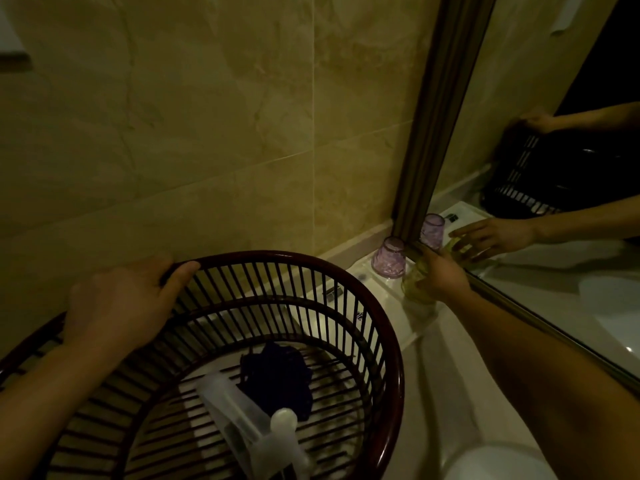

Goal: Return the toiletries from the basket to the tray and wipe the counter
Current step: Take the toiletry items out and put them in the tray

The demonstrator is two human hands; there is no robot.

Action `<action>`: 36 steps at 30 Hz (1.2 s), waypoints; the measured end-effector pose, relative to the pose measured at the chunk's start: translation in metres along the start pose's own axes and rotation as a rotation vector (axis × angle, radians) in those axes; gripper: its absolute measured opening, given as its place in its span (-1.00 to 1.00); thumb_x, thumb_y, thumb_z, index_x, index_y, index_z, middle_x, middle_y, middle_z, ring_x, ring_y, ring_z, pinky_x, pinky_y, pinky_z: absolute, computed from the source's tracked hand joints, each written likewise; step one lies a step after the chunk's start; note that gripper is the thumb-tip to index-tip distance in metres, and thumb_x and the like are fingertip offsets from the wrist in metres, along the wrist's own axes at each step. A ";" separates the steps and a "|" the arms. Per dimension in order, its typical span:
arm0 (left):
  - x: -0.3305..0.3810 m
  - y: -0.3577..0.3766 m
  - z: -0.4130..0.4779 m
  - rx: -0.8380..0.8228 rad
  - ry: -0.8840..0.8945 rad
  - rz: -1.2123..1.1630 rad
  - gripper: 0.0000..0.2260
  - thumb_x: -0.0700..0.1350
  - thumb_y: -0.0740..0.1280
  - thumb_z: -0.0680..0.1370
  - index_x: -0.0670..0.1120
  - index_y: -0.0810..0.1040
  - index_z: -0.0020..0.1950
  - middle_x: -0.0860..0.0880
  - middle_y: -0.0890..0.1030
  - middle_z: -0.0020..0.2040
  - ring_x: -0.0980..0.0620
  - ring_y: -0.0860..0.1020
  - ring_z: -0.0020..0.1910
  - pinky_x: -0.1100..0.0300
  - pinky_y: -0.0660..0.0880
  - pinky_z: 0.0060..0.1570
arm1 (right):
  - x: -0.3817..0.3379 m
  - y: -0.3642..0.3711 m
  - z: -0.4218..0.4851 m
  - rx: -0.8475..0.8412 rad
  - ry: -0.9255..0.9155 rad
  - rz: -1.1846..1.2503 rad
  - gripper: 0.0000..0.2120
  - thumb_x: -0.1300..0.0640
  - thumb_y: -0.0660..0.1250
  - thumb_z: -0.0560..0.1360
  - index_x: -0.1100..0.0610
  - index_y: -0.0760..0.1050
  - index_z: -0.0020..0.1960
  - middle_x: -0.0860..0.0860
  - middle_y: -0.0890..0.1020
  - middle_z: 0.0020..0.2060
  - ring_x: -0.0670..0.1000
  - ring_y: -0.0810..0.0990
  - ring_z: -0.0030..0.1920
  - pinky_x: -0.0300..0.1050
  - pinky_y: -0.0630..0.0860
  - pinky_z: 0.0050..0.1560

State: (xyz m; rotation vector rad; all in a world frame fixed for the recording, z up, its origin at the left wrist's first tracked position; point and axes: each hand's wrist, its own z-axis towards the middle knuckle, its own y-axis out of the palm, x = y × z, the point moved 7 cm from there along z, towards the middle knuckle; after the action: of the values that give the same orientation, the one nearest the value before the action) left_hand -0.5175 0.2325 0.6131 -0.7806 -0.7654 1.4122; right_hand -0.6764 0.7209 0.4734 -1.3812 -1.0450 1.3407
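The left hand (119,303) grips the far left rim of the dark slatted basket (381,327), fingers curled over the top edge and thumb hooked inside the rim. The basket stands at the near left of the tabletop (426,393). In its bottom lie a crumpled dark blue cloth (277,375) and a clear plastic case (239,417), with a white cap (284,420) just beside the case. The right hand (441,275) reaches to the far right, its fingers closed around a yellowish glass (417,289) that stands on the white tray (377,292). The tray lies on the tabletop beyond the basket, against the wall and the mirror frame (433,133). A purple glass (389,258) stands upside down on the tray's far corner, just left of the held glass. The mirror (554,202) repeats both hands, the basket and the glasses.
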 end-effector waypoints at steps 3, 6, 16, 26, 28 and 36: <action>0.002 -0.001 0.000 -0.012 0.018 0.014 -0.41 0.43 -0.13 0.52 0.07 0.52 -0.18 -0.09 0.61 -0.33 -0.17 0.56 -0.39 0.22 0.29 -0.44 | -0.004 0.001 0.000 -0.046 -0.009 -0.007 -0.29 0.17 0.39 0.46 0.14 0.18 0.53 0.20 0.44 0.37 0.25 0.45 0.29 0.02 0.46 0.17; 0.007 -0.007 0.000 -0.010 0.048 0.050 -0.46 0.37 -0.03 0.57 0.02 0.56 -0.14 -0.12 0.61 -0.36 -0.19 0.56 -0.42 0.26 0.21 -0.44 | -0.002 0.000 -0.001 -0.077 0.015 0.039 -0.18 -0.02 0.43 0.45 0.17 0.10 0.55 0.19 0.35 0.45 0.22 0.36 0.40 0.05 0.39 0.32; 0.005 -0.003 -0.001 -0.077 0.024 0.014 -0.40 0.40 -0.15 0.52 0.07 0.54 0.01 -0.11 0.64 -0.22 -0.17 0.58 -0.27 0.16 0.25 -0.39 | -0.019 -0.064 -0.037 0.175 0.064 0.187 -0.48 0.04 0.47 0.45 0.26 0.44 0.31 0.26 0.59 0.11 0.26 0.58 0.08 0.06 0.51 0.05; 0.005 -0.002 0.001 -0.139 -0.016 0.005 -0.32 0.43 -0.22 0.50 0.06 0.55 0.06 -0.11 0.63 -0.13 -0.18 0.58 -0.17 0.10 0.28 -0.28 | -0.220 -0.182 -0.150 0.208 -0.429 0.324 -0.74 -0.01 0.39 0.49 0.00 0.56 0.17 -0.08 0.64 -0.10 -0.10 0.62 -0.10 -0.09 0.59 -0.07; 0.005 -0.003 0.003 -0.156 -0.017 -0.015 -0.32 0.43 -0.22 0.50 0.06 0.54 0.05 -0.09 0.61 -0.16 -0.16 0.56 -0.21 0.09 0.28 -0.29 | -0.259 -0.189 -0.178 0.192 -0.535 0.295 -0.76 -0.08 0.35 0.47 -0.05 0.56 0.12 -0.13 0.60 -0.17 -0.17 0.58 -0.15 -0.16 0.57 -0.14; 0.007 -0.002 0.005 -0.204 -0.009 0.004 -0.35 0.39 -0.18 0.53 0.00 0.56 0.04 -0.11 0.60 -0.15 -0.17 0.56 -0.18 0.09 0.27 -0.27 | -0.361 -0.023 -0.239 -0.568 -0.844 -0.538 -0.60 -0.17 0.30 0.53 0.11 0.57 0.18 0.07 0.64 -0.01 0.10 0.61 -0.02 -0.02 0.56 -0.04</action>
State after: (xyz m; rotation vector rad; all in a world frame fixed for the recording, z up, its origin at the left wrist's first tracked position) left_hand -0.5206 0.2400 0.6182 -0.9342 -0.9255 1.3557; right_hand -0.4549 0.3619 0.5732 -0.7488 -2.3095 1.2555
